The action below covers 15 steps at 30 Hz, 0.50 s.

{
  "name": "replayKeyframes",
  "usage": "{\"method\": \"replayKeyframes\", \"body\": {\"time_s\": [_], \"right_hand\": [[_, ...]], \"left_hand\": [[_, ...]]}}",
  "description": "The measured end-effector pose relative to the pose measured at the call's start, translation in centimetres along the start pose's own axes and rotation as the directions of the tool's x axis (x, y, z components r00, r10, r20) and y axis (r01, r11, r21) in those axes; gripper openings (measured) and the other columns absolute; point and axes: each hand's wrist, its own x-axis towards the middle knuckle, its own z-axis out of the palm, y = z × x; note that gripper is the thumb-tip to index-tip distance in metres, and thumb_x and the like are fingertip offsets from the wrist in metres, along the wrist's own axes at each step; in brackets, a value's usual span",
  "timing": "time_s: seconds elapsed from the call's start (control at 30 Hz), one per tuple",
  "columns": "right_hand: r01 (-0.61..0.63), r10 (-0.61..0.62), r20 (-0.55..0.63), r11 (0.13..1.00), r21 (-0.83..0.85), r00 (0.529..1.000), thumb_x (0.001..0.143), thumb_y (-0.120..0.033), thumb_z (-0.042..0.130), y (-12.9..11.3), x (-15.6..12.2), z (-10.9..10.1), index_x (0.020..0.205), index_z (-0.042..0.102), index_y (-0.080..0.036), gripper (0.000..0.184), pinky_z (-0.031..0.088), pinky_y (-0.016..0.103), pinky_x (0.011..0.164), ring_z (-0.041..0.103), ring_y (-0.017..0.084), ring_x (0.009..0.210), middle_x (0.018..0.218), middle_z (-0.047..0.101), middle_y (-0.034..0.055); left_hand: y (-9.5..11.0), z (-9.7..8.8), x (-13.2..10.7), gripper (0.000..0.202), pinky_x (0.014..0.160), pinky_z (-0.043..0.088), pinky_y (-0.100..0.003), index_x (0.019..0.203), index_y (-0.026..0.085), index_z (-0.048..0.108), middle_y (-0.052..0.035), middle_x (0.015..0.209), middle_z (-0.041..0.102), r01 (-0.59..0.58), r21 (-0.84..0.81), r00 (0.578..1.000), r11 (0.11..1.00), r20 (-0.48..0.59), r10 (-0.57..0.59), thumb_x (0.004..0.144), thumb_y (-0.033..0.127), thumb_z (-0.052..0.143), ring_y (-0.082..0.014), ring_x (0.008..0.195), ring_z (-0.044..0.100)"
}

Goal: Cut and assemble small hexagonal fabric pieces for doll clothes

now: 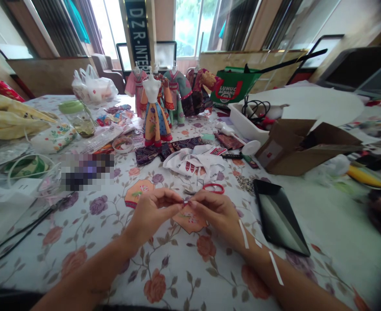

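Observation:
My left hand [158, 209] and my right hand [214, 209] meet above the table, thumbs and fingertips pinched close together. Between them they hold the red upper edge of an orange embroidered fabric piece [190, 219], which hangs below the fingers. A similar orange fabric piece with a red border [138, 192] lies beyond my left hand, partly covered by it. Red-handled scissors [214, 188] rest just past my right hand. White strips [276, 268] stick to my right forearm.
Ahead stand a doll form in an orange skirt [156, 121] and several dressed forms behind it. A white printed plastic bag [193, 163] lies before them. On the right are a black tablet [279, 216] and an open cardboard box [287, 147]. A black cord [25, 235] lies left.

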Motion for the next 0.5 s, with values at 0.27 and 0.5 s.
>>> {"method": "replayKeyframes", "body": {"time_s": [0.27,0.5], "right_hand": [[0.019,-0.019,0.010,0.999,-0.036,1.000,0.081,-0.030,0.062,-0.12,0.00,0.02,0.075,0.070,-0.016,0.017,0.039,0.025,0.059,0.053,0.014,0.064,0.068,0.062,0.0022],[0.052,-0.054,-0.013,0.995,-0.089,0.998,0.081,-0.026,0.062,-0.26,-0.11,0.12,0.072,0.069,-0.016,0.014,0.038,0.023,0.056,0.050,0.012,0.061,0.064,0.059,0.0003]], "left_hand": [[0.25,0.17,0.10,0.015,0.070,0.049,-0.019,0.081,0.016,0.063,0.0001,0.078,0.066,0.004,-0.102,1.000,0.995,0.021,-0.001,0.069,0.010,0.071,-0.0093,0.074,0.062],[0.05,0.21,0.09,0.013,0.071,0.049,-0.019,0.081,0.016,0.063,0.0007,0.078,0.065,-0.006,-0.099,0.999,0.995,0.033,0.009,0.071,0.010,0.069,-0.0089,0.074,0.061]]}}
